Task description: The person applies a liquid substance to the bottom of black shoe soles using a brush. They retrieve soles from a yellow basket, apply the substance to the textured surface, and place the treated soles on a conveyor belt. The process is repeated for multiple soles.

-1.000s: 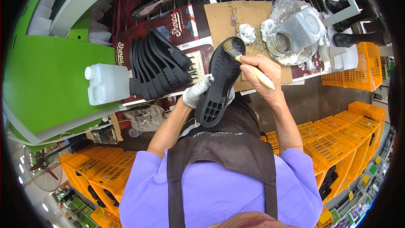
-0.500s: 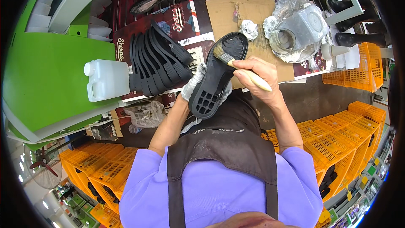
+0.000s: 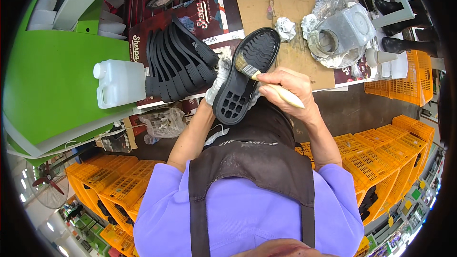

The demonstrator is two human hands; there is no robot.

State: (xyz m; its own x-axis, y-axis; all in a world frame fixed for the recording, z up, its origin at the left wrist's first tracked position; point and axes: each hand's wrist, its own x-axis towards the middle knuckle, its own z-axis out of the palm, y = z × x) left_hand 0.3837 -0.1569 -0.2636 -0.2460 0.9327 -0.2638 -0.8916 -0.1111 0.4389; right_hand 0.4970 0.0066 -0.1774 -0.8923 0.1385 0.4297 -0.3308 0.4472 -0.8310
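In front of my body a black shoe sole (image 3: pixel 229 88) is held tilted, its ribbed inner side and honeycomb heel facing up. My left hand (image 3: pixel 219 80), in a white glove, wraps it from beneath and along its left edge; part of that hand is hidden under the sole. My bare right hand (image 3: pixel 291 88) is closed round the pale handle of a paintbrush (image 3: pixel 284 96). The bristles touch the sole's inner face near its left rim, around the middle. To the left, several more black soles (image 3: pixel 173 64) stand in a leaning row.
A white jug (image 3: pixel 121 83) stands left of the soles. On the cardboard sheet (image 3: pixel 259 12) lies crumpled white paper (image 3: pixel 285 28). A clear plastic container (image 3: pixel 340 31) lies tipped in plastic wrap beside a nozzle bottle (image 3: pixel 379 57). Orange crates (image 3: pixel 376 159) stand behind me on both sides.
The brush has moved down along the sole from the forefoot toward the middle. The sole has risen slightly in the picture, still in my left hand.
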